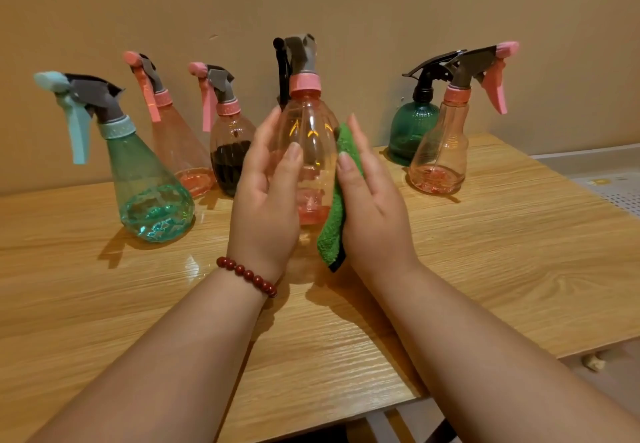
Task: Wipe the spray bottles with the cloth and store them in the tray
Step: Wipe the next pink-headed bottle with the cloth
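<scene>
Wooden table [485,269] under hands: left [266,193] grips bottle [308,144], right [374,200] presses cloth [337,200].

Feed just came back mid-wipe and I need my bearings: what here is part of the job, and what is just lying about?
Part of the job:
- held pink bottle, in left hand
- green cloth, in right hand
- six spray bottles standing along the wall, e.g. teal bottle

Just there:
- bead bracelet
- white perforated surface

No tray visible.

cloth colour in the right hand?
Green cloth with a dark edge trim, pressed by the right hand against the held pink bottle; head view.
</scene>
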`<state>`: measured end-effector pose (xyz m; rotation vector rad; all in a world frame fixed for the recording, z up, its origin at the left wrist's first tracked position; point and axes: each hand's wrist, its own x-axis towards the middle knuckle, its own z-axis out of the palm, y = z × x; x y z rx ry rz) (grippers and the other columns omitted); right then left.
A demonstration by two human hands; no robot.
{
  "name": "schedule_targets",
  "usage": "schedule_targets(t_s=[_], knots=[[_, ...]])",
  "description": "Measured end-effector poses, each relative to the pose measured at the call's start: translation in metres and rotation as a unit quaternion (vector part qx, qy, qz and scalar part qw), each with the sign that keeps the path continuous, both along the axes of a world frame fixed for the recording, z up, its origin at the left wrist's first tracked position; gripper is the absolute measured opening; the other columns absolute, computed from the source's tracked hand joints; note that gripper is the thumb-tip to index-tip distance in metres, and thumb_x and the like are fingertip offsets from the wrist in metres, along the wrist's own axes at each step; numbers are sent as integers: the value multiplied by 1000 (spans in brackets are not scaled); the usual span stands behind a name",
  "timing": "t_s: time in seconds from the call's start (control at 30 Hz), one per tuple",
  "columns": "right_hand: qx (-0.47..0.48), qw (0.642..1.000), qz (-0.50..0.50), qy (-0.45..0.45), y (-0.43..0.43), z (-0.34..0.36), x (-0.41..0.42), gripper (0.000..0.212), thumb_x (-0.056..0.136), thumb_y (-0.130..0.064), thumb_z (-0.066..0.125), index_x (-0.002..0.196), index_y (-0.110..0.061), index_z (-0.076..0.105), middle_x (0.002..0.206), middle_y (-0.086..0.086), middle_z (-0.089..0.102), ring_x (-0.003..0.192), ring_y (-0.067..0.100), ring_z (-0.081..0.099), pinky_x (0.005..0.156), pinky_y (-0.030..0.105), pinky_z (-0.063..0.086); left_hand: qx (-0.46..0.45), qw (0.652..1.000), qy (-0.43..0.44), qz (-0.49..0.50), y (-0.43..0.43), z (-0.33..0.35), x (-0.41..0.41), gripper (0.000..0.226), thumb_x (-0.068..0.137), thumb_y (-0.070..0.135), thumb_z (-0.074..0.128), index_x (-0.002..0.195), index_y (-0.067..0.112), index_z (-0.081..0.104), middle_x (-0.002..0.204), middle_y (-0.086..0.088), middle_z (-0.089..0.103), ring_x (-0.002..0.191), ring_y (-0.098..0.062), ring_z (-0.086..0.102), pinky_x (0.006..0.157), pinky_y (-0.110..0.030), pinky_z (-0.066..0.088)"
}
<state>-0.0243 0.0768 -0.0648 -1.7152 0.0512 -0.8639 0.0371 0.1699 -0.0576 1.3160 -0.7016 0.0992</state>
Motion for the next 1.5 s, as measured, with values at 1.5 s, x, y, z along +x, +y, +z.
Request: schedule_targets(t_s=[1.5], knots=[[-21,999,-2,44,-2,-4,3,51,98,-41,39,147,-29,38,144,-9,48,131,-1,42,111,28,36,-92,992,80,-41,1,4,5,36,92,28,54,127,37,51,131,-7,63,118,-22,63,101,-45,50]])
